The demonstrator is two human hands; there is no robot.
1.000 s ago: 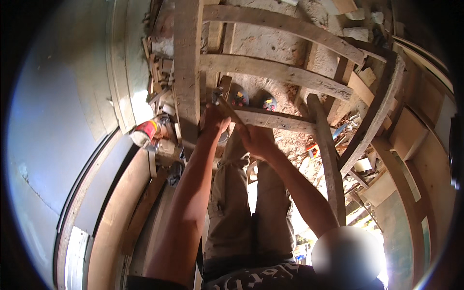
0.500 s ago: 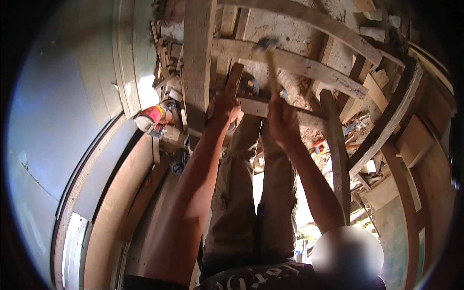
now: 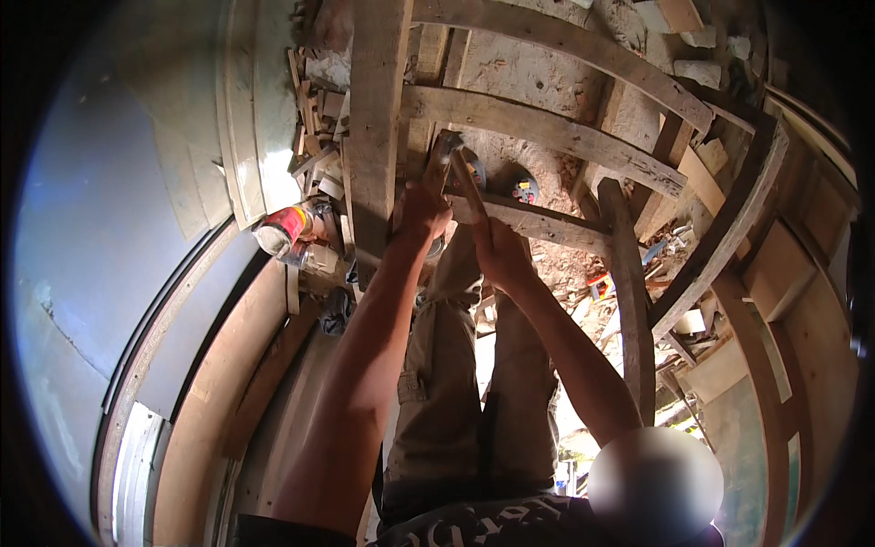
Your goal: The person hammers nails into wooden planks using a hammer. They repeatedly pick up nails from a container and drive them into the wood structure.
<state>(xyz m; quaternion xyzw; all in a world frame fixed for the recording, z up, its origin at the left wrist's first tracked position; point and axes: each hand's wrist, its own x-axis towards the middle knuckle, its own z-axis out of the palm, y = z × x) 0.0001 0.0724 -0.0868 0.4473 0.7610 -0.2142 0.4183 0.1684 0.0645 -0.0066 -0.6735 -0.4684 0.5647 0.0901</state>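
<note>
My right hand (image 3: 501,251) is closed round the wooden handle of a hammer (image 3: 468,187). The hammer's head is at the top of a short piece of wood (image 3: 436,169), which stands up from my left hand (image 3: 423,210). The fingers of my left hand are wrapped round that piece, close beside a thick upright post (image 3: 375,137). To the right of my left hand, a wooden crosspiece (image 3: 547,225) runs across in front of my legs. Whether the hammer head touches the wood, I cannot tell for certain.
Wooden rails (image 3: 547,126) cross the far side, and a curved-looking beam (image 3: 729,228) stands at the right. A red and white can (image 3: 281,228) sits left, near wood scraps (image 3: 314,118). Debris and a red-orange object (image 3: 602,286) lie on the ground. A pale panel (image 3: 118,228) lines the left.
The hammer has swung down and to the left, from above the crosspiece onto or near the top of the held piece of wood. My left hand has barely moved.
</note>
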